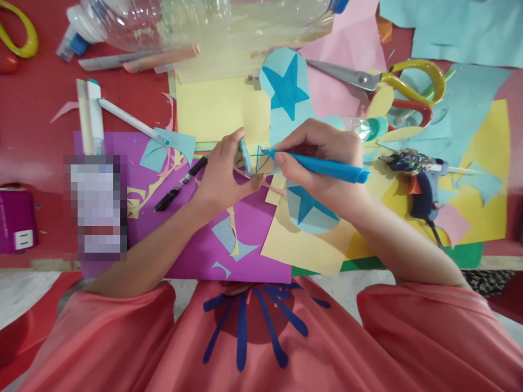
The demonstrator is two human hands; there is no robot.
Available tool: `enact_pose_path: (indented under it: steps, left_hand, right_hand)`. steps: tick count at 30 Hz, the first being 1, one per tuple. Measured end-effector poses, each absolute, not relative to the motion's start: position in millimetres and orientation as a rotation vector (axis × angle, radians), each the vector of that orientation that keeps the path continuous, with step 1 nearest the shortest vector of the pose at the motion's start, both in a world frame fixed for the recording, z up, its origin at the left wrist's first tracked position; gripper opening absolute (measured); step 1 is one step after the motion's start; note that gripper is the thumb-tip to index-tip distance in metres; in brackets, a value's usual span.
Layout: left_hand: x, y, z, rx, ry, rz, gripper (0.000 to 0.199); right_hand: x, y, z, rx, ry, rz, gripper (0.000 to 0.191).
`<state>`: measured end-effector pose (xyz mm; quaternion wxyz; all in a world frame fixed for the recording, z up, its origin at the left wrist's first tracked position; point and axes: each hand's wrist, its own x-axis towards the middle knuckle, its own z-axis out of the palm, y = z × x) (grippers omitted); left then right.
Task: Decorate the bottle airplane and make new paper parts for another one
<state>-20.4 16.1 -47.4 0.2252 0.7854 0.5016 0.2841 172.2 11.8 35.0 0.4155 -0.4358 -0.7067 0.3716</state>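
Firmly gripped in the closed right hand (322, 155), a blue marker (329, 167) meets blue lines on a small yellow paper piece (267, 165), which the left hand (223, 174) holds between fingertips and thumb. The piece is mid-table, near pale-blue paper with blue stars (289, 90), left of a glue gun (425, 188).
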Motion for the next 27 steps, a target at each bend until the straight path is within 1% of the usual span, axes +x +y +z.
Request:
enact_pose_path:
  steps: [5, 10, 17, 23, 27]
  left_hand:
    - [-20.4, 15.6, -46.5, 2.147, 1.383, 0.781, 0.072]
    - [-23.1, 16.6, -39.9, 2.138, 1.321, 0.764, 0.064]
    - [-23.5, 17.4, -41.4, 2.151, 1.316, 0.784, 0.061]
    - [-22.6, 16.2, -40.0, 2.183, 1.320, 0.796, 0.063]
    - [-22.9, 15.6, -39.8, 2.167, 1.348, 0.765, 0.063]
  right_hand:
    - [171.2, 9.6, 37.5, -1.162, -1.810, 0.870, 0.017]
    - [171.3, 10.2, 38.4, -1.140, -1.896, 0.808, 0.019]
    - [172.8, 9.7, 40.0, -1.158, -2.004, 0.735, 0.019]
    - [173.8, 9.9, 40.2, -1.133, -2.058, 0.753, 0.020]
    - [174.6, 11.7, 38.7, -1.149, -1.946, 0.838, 0.020]
